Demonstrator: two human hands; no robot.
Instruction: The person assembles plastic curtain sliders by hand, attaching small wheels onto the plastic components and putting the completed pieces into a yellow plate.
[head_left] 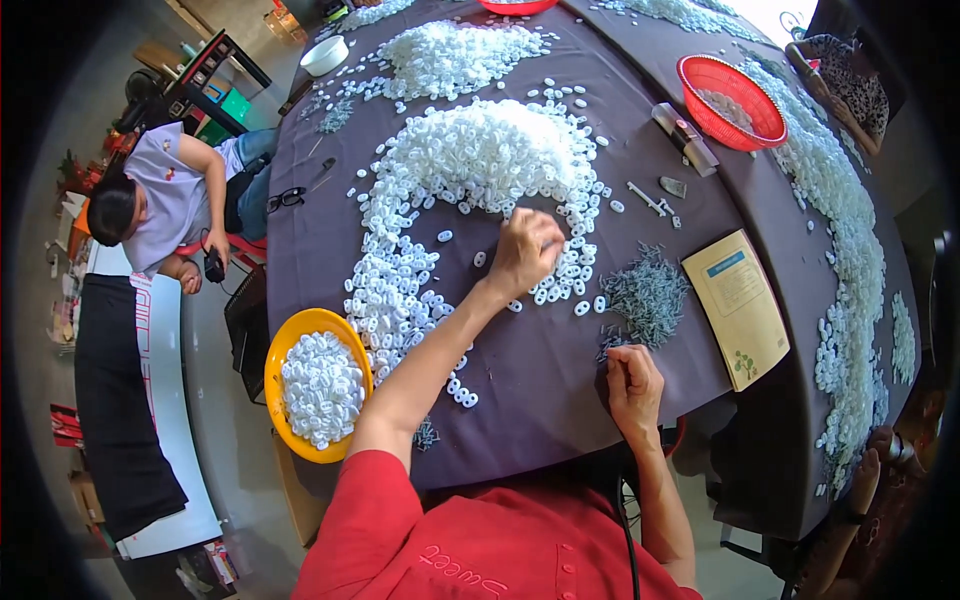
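Note:
A large heap of small white oval plastic pieces with holes [450,150] lies on the dark tablecloth before me and trails down to the left. My left hand [528,250] reaches to the heap's lower right edge, fingers curled together; what they hold, if anything, is hidden. Closer to me, my right hand [635,385] rests in a pinch just below a pile of tiny grey pin-like pieces [648,296]. Whatever sits between its fingertips is too small to make out. An orange bowl [279,425] at the left is filled with more white pieces.
Right of the grey pile lies a tan booklet [735,310]. Farther back are a red basket [737,140], a clear case [684,139], a white cup [324,56] and glasses [286,199]. One person [165,195] sits left; another [848,85] is at the far right.

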